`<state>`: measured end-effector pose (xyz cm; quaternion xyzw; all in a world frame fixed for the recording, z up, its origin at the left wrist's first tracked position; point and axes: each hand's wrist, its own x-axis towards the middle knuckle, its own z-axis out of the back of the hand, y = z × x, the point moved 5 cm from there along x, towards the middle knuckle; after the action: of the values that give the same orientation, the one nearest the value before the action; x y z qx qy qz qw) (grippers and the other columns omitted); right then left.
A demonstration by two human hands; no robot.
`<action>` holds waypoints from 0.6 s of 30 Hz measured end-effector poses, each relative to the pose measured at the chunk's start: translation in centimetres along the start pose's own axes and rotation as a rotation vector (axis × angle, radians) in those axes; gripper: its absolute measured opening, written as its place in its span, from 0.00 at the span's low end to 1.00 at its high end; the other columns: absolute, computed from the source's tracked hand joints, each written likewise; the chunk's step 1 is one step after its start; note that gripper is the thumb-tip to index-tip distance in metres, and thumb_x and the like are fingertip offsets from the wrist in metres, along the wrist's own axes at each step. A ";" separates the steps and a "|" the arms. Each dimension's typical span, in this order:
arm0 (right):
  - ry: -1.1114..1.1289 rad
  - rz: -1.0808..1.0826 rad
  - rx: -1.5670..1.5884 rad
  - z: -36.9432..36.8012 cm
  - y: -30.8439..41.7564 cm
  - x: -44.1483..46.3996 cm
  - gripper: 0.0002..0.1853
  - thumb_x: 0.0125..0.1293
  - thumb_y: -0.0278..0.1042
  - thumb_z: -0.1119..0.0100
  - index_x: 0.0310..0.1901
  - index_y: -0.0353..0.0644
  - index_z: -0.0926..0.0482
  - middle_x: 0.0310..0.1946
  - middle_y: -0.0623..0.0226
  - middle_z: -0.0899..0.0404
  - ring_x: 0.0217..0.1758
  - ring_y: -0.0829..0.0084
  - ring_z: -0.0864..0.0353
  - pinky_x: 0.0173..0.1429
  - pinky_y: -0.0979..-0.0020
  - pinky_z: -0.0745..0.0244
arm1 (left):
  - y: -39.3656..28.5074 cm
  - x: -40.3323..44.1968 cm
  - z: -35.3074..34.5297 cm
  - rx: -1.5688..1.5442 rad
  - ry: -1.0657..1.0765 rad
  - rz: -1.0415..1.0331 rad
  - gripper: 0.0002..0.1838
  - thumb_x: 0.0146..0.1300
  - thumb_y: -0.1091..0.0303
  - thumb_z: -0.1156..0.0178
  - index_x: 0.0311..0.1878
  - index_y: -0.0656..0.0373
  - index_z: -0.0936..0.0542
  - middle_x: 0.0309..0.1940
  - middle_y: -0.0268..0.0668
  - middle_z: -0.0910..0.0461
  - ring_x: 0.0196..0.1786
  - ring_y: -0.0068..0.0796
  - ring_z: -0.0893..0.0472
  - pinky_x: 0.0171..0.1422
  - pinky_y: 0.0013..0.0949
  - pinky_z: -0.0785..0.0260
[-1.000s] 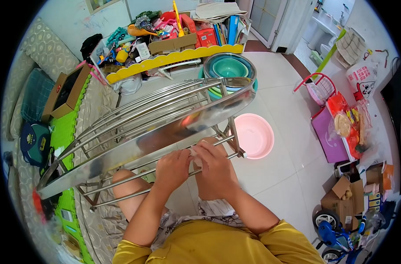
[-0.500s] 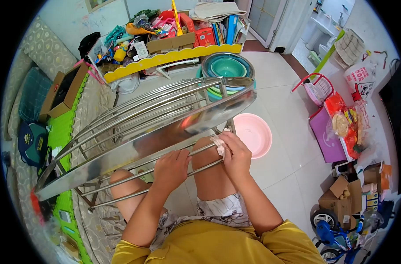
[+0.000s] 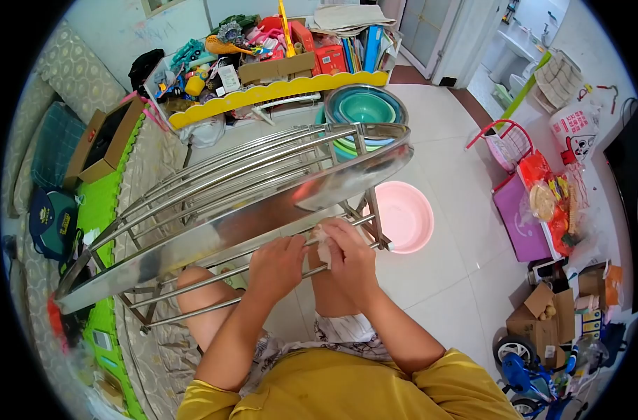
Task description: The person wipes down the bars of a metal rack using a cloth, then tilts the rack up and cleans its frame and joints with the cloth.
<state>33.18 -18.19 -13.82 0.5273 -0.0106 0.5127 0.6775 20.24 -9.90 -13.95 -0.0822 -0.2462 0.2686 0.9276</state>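
A shiny metal rack (image 3: pixel 263 218) with several parallel tubes and a broad flat side band lies tilted across my knees. My left hand (image 3: pixel 278 264) is wrapped round one of its lower tubes, near the middle. Just right of it, my right hand (image 3: pixel 348 257) holds a crumpled pale cloth (image 3: pixel 324 245) against the same tube. Fingers of the right hand hide part of the cloth. The rack's right end, with short bracket legs, reaches past my right hand beside a pink basin (image 3: pixel 408 218) on the floor.
Stacked basins (image 3: pixel 366 112) stand beyond the rack. A toy shelf (image 3: pixel 277 87) with a yellow edge lines the back. On the right are a purple bag (image 3: pixel 518 222), cardboard boxes (image 3: pixel 543 322) and a small blue bike (image 3: pixel 532 374). A patterned sofa (image 3: pixel 147 182) runs along the left.
My right hand has slid left along the tube with the cloth, closer to my left hand. The rack's right-end bracket now shows. My left hand stays on the tube.
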 end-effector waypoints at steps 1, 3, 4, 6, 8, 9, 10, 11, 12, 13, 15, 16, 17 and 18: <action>0.034 0.031 0.023 -0.5 0.4 -0.2 0.15 0.62 0.17 0.40 0.50 0.38 0.17 0.50 0.57 0.18 0.48 0.53 0.16 0.49 0.62 0.19 | 0.1 0.0 0.0 0.002 -0.001 0.001 0.07 0.67 0.63 0.39 0.38 0.54 0.25 0.28 0.34 0.22 0.32 0.38 0.19 0.35 0.41 0.26; 0.069 0.061 0.045 -1.1 0.8 -0.5 0.16 0.61 0.17 0.41 0.51 0.39 0.18 0.49 0.58 0.18 0.49 0.51 0.16 0.50 0.59 0.20 | 0.2 0.0 -0.2 0.013 0.015 0.004 0.07 0.67 0.63 0.39 0.38 0.54 0.25 0.28 0.34 0.21 0.33 0.38 0.18 0.35 0.41 0.26; 0.082 0.040 0.064 -1.4 0.7 -0.7 0.16 0.62 0.18 0.40 0.51 0.39 0.18 0.49 0.58 0.18 0.49 0.52 0.17 0.50 0.60 0.20 | 0.2 -0.1 -0.2 0.013 0.015 0.004 0.07 0.67 0.63 0.39 0.38 0.54 0.25 0.28 0.34 0.21 0.33 0.38 0.18 0.35 0.41 0.26; 0.095 0.019 0.084 -1.3 0.7 -0.5 0.15 0.62 0.19 0.39 0.51 0.39 0.18 0.49 0.58 0.19 0.49 0.52 0.17 0.51 0.60 0.20 | 0.2 -0.1 -0.3 0.021 0.017 0.010 0.07 0.67 0.63 0.39 0.39 0.53 0.25 0.28 0.34 0.21 0.33 0.37 0.18 0.36 0.41 0.26; 0.130 0.071 0.006 -0.4 1.2 0.1 0.14 0.62 0.19 0.38 0.50 0.40 0.16 0.51 0.60 0.18 0.46 0.57 0.15 0.47 0.65 0.18 | 0.1 -0.1 -0.3 0.015 0.011 0.005 0.06 0.67 0.63 0.39 0.40 0.53 0.24 0.28 0.34 0.21 0.33 0.37 0.18 0.36 0.41 0.26; 0.130 0.069 0.006 -0.3 0.7 0.1 0.14 0.62 0.19 0.38 0.50 0.40 0.16 0.51 0.60 0.18 0.46 0.57 0.15 0.47 0.65 0.18 | 0.1 -0.1 -0.2 0.009 0.003 0.002 0.06 0.68 0.63 0.40 0.40 0.53 0.24 0.29 0.34 0.21 0.34 0.37 0.18 0.36 0.40 0.26; 0.102 0.047 0.018 -0.3 0.0 0.0 0.14 0.62 0.19 0.37 0.49 0.40 0.15 0.51 0.60 0.17 0.46 0.58 0.14 0.47 0.65 0.18 | 0.1 -0.1 -0.2 0.008 0.005 0.002 0.06 0.68 0.63 0.40 0.40 0.53 0.24 0.29 0.34 0.21 0.34 0.37 0.18 0.36 0.40 0.26; 0.075 0.026 0.029 -0.2 -0.5 0.0 0.14 0.62 0.19 0.37 0.49 0.40 0.15 0.50 0.60 0.17 0.46 0.58 0.14 0.46 0.66 0.18 | 0.2 -0.1 -0.2 0.000 0.010 -0.002 0.06 0.67 0.64 0.39 0.42 0.54 0.23 0.29 0.35 0.20 0.34 0.39 0.18 0.36 0.42 0.26; 0.076 0.024 0.030 0.0 -0.7 0.0 0.14 0.62 0.19 0.37 0.49 0.40 0.15 0.50 0.60 0.17 0.46 0.58 0.14 0.46 0.66 0.18 | 0.3 -0.1 -0.2 -0.008 0.014 -0.004 0.06 0.67 0.65 0.39 0.44 0.54 0.22 0.30 0.36 0.19 0.33 0.41 0.19 0.35 0.43 0.26; 0.053 0.004 0.039 0.4 -0.9 0.1 0.13 0.62 0.18 0.38 0.48 0.40 0.15 0.50 0.62 0.17 0.45 0.57 0.14 0.46 0.64 0.18 | 0.3 -0.2 -0.2 -0.008 0.015 -0.002 0.06 0.67 0.65 0.39 0.44 0.54 0.22 0.30 0.36 0.19 0.33 0.41 0.19 0.35 0.43 0.26; 0.031 -0.016 0.050 0.8 -1.5 0.3 0.13 0.62 0.18 0.38 0.47 0.41 0.16 0.49 0.64 0.16 0.45 0.56 0.14 0.46 0.62 0.18 | 0.2 -0.2 0.0 -0.025 0.007 -0.002 0.06 0.68 0.64 0.39 0.44 0.54 0.22 0.30 0.36 0.19 0.34 0.41 0.19 0.36 0.43 0.26; 0.010 -0.007 -0.003 1.0 -2.2 0.4 0.13 0.61 0.18 0.38 0.47 0.41 0.15 0.48 0.63 0.16 0.45 0.56 0.14 0.47 0.62 0.18 | 0.2 -0.2 0.0 -0.025 0.007 -0.002 0.06 0.68 0.64 0.39 0.44 0.54 0.22 0.30 0.36 0.19 0.34 0.41 0.19 0.36 0.43 0.26; -0.011 0.001 -0.056 1.2 -2.7 0.4 0.13 0.61 0.18 0.37 0.46 0.40 0.15 0.48 0.63 0.15 0.45 0.57 0.13 0.47 0.63 0.18 | 0.2 -0.1 -0.1 -0.009 0.005 -0.007 0.06 0.68 0.64 0.39 0.42 0.53 0.23 0.29 0.35 0.20 0.34 0.39 0.19 0.36 0.41 0.26; -0.012 0.000 -0.056 1.5 -3.1 0.5 0.13 0.61 0.18 0.37 0.46 0.40 0.15 0.48 0.63 0.15 0.45 0.57 0.13 0.47 0.63 0.18 | 0.2 -0.1 -0.1 0.007 0.003 -0.013 0.06 0.67 0.63 0.39 0.41 0.53 0.24 0.29 0.34 0.21 0.34 0.37 0.18 0.37 0.40 0.26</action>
<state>36.44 -18.64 -15.07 0.5111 -0.0291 0.5091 0.6919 20.13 -9.80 -14.15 -0.0779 -0.2445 0.2635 0.9299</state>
